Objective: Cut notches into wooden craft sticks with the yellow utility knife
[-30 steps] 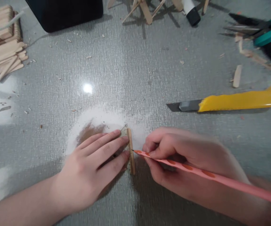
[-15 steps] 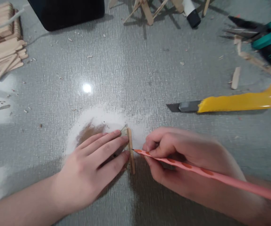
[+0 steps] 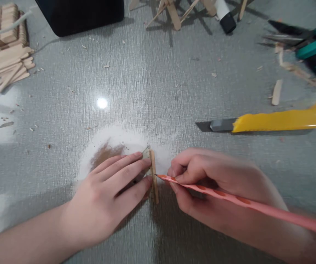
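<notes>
A short wooden craft stick (image 3: 154,176) lies upright on the grey table, near the front middle. My left hand (image 3: 111,194) lies flat beside it, fingers stretched out and pressing the stick and a small piece under them. My right hand (image 3: 210,187) is closed on a pink pencil with orange spots (image 3: 243,207). The pencil's tip touches the stick's right edge about halfway down.
A yellow utility knife (image 3: 273,121) with its blade out lies to the right. Green-handled tools (image 3: 309,44) sit at the far right, a pile of craft sticks (image 3: 6,62) at the far left, a black box (image 3: 78,13) and a stick frame (image 3: 174,11) at the back. Wood chips are scattered about.
Both hands and the pencil tip stay in place on the stick. Only the view has shifted slightly.
</notes>
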`<control>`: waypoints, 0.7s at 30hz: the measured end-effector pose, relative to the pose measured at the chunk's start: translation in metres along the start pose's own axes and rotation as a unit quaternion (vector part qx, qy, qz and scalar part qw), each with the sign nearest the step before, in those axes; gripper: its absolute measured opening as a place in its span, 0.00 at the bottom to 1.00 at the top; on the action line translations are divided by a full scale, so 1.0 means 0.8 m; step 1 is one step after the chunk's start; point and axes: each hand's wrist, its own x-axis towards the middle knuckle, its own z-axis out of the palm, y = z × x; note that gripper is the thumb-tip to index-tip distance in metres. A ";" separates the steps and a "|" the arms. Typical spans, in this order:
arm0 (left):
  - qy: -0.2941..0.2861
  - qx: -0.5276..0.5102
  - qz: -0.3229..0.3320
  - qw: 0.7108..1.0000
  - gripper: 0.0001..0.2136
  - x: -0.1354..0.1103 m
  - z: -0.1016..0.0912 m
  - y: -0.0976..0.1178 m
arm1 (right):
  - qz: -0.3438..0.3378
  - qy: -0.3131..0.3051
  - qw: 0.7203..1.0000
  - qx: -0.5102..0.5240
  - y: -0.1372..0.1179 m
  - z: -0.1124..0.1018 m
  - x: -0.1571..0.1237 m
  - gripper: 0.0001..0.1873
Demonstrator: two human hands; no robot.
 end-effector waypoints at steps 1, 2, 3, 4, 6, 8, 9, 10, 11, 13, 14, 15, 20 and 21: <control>0.001 0.000 0.000 1.000 0.09 0.000 0.000 0.000 | 0.000 0.000 1.000 0.001 0.000 0.000 0.000 0.12; 0.001 -0.001 -0.001 1.000 0.09 -0.001 -0.001 0.000 | 0.001 0.000 1.000 0.001 0.000 0.000 -0.001 0.12; 0.001 -0.002 -0.001 1.000 0.09 -0.001 -0.001 0.000 | 0.003 -0.001 1.000 0.001 0.001 -0.001 -0.001 0.12; 0.001 -0.004 0.000 1.000 0.09 -0.001 -0.001 0.000 | 0.004 -0.001 1.000 0.001 0.001 -0.001 -0.001 0.12; 0.000 -0.006 0.002 1.000 0.08 -0.001 -0.002 0.000 | 0.004 -0.003 1.000 0.000 0.001 -0.001 -0.001 0.12; 0.000 -0.008 0.003 1.000 0.08 -0.001 -0.001 0.000 | 0.003 -0.003 1.000 -0.001 0.002 -0.001 -0.002 0.12; -0.001 -0.009 0.002 1.000 0.08 -0.001 -0.001 0.000 | 0.003 -0.002 1.000 -0.003 0.002 -0.001 -0.002 0.12; -0.001 -0.010 0.002 1.000 0.08 -0.001 -0.001 0.000 | 0.004 -0.001 1.000 -0.005 0.002 -0.001 -0.002 0.12; -0.001 -0.010 0.001 1.000 0.08 -0.001 0.000 0.000 | 0.003 0.000 1.000 -0.007 0.001 0.000 -0.003 0.12; -0.001 -0.011 -0.002 1.000 0.09 -0.001 0.000 -0.001 | 0.003 0.001 1.000 -0.008 0.001 0.000 -0.003 0.12; -0.004 -0.011 -0.005 1.000 0.09 -0.001 0.000 -0.001 | 0.003 0.001 1.000 -0.007 0.001 0.000 -0.002 0.12; -0.003 -0.011 -0.003 1.000 0.09 -0.001 0.000 -0.001 | 0.003 0.003 1.000 -0.007 0.001 0.000 -0.002 0.12; -0.001 -0.006 0.001 1.000 0.08 0.001 0.000 -0.001 | 0.004 0.005 1.000 -0.013 0.000 -0.001 -0.002 0.12; -0.001 -0.006 0.001 1.000 0.08 0.001 0.000 -0.001 | 0.004 0.006 1.000 -0.014 0.000 -0.001 -0.002 0.12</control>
